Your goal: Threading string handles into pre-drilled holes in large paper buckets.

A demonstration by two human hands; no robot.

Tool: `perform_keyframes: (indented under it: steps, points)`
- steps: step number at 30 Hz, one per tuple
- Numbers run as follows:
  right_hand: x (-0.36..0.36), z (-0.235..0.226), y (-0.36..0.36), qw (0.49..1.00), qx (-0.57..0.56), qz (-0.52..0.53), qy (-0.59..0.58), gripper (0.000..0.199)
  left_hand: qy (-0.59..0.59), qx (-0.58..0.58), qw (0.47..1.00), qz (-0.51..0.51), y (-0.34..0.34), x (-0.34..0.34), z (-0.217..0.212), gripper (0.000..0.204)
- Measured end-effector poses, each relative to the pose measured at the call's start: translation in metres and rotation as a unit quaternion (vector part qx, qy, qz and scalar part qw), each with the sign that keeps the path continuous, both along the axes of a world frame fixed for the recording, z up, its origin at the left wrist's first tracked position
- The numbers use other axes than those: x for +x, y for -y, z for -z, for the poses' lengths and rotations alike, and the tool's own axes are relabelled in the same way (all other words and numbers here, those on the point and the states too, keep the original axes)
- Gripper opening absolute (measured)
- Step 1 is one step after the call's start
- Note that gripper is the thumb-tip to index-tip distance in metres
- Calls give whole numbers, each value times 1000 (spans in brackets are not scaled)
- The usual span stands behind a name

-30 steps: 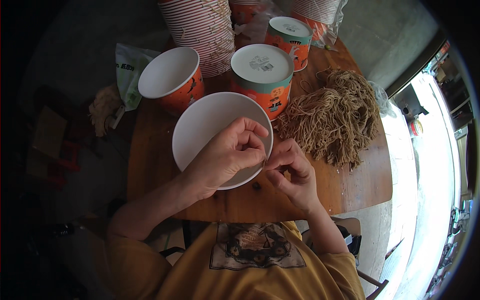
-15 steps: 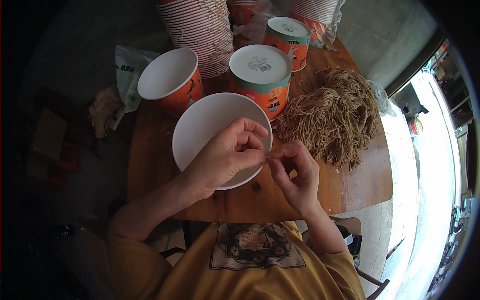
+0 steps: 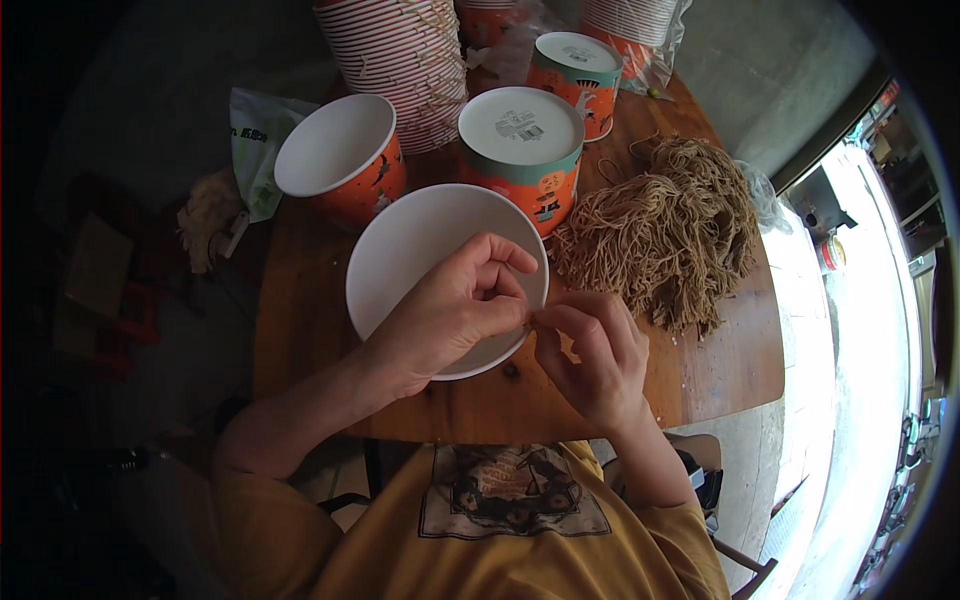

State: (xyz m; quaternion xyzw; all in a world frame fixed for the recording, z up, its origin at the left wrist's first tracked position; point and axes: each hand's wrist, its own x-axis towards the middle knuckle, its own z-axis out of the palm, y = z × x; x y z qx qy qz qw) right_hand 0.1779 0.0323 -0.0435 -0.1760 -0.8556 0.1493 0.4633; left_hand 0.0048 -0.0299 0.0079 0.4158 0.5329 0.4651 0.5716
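A round paper bucket [image 3: 415, 235], white inside, sits in front of me with its mouth tilted toward me. My left hand [image 3: 475, 300] reaches over its mouth, thumb and forefinger pinched together at the right rim. There my right hand [image 3: 595, 350] meets it, also in a pinch. Between the fingertips is a tiny bit of thin brown cord, mostly hidden by the fingers. To the right, close to my right hand, lies a tangled heap of brown cords [image 3: 665, 235].
Behind stand an orange bucket [image 3: 350, 160] with its mouth tilted my way, two upside-down buckets [image 3: 520, 130] [image 3: 577, 60] and a tall nested stack [image 3: 395, 70] with cords hanging from it. A plastic bag [image 3: 262, 150] hangs at the wooden table's [image 3: 700, 380] left edge.
My right hand has shifted slightly right and down, its fingers curled closer over the pinch. My left hand stays almost in place at the rim.
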Motion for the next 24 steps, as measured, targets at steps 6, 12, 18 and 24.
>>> perform_keyframes:
  steps: [6,12,18,24]
  points:
    - [2,-15,3,985,128,42,105,31,-15,6,1000,4,0,1,-1,34]
    - [-7,-16,1,999,-33,-14,25,19,-1,19,1000,13,-2,3,-1,34]
    - [2,-11,3,771,-591,-190,-137,6,8,12,1000,12,-1,2,1,33]
    - [2,-11,8,955,-282,-83,-36,16,12,6,1000,11,-2,3,-1,33]
